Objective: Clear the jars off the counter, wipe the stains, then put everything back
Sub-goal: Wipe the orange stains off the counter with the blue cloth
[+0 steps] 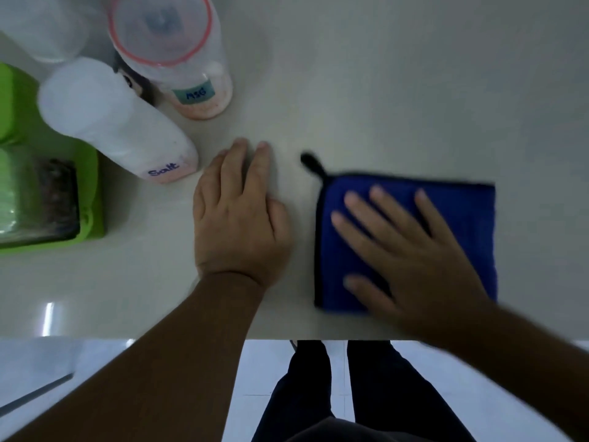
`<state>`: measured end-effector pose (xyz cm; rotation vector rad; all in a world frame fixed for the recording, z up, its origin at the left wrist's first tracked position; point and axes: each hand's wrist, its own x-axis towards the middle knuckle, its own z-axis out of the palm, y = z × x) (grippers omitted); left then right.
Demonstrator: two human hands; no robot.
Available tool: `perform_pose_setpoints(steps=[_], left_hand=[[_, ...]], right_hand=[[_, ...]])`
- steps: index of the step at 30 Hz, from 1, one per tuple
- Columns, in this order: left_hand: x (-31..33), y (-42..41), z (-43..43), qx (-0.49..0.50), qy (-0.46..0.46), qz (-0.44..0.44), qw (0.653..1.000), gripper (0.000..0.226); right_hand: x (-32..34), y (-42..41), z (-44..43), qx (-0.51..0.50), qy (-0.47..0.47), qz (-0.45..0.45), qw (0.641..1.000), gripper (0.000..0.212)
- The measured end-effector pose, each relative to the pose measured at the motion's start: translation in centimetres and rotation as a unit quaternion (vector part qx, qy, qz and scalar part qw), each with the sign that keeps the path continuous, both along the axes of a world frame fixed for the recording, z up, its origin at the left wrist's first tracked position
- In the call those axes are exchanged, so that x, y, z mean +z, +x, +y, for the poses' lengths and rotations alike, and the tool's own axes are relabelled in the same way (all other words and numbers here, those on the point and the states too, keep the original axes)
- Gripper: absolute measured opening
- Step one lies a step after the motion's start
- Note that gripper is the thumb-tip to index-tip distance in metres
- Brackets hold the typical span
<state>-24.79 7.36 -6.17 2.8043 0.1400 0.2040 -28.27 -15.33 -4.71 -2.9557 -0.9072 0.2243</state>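
A folded blue cloth [459,212] with a black loop lies flat on the pale counter [382,90]. My right hand [411,250] rests on top of it, palm down, fingers spread. My left hand [239,212] lies flat on the bare counter just left of the cloth, holding nothing. To its upper left stand two clear jars: one labelled Salt [118,122] with a white lid, and behind it one labelled MSG [178,55] with a pink-rimmed lid. Both jars are apart from my hands.
A green container [86,199] with dark contents sits at the left edge. Another pale jar [41,23] stands at the top left. The counter's front edge [159,338] runs below my wrists, with white floor tiles and my legs beneath.
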Motion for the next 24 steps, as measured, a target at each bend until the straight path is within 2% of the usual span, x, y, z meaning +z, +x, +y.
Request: perform_pose_setpoints(steps=[2,6,8,10,15,18,21,24], left_hand=[[-0.1,0.0,-0.1,0.002,-0.001,0.001,1.0,0.063],[-0.3,0.0,0.0,0.007,0.004,0.003,1.0,0.063],[-0.4,0.0,0.0,0.005,0.006,0.005,1.0,0.063],[-0.3,0.1,0.0,0.002,0.01,0.006,1.0,0.063],[-0.1,0.0,0.0,-0.003,0.006,0.013,1.0,0.062],[-0.2,0.0,0.1,-0.008,0.01,0.017,1.0,0.062],[-0.2,0.0,0.1,-0.008,0.013,0.019,1.0,0.063],[0.0,0.0,0.0,0.0,0.003,0.007,1.0,0.062]], right_hand=[[0.1,-2.1,-0.9,0.003,-0.007,0.017,1.0,0.068],[0.4,-2.0,2.2,-0.151,-0.003,0.047,0.987,0.072],[0.2,-1.0,3.6,-0.172,-0.012,0.035,0.984,0.076],[0.0,2.4,4.6,-0.175,-0.007,0.025,0.984,0.077],[-0.7,17.2,6.6,-0.183,0.015,-0.027,0.983,0.075],[-1.1,21.8,7.8,-0.198,0.041,-0.034,0.979,0.075],[-0.7,20.4,7.5,-0.182,0.033,-0.024,0.982,0.075],[-0.3,13.8,5.6,-0.147,0.002,-0.01,0.989,0.074]])
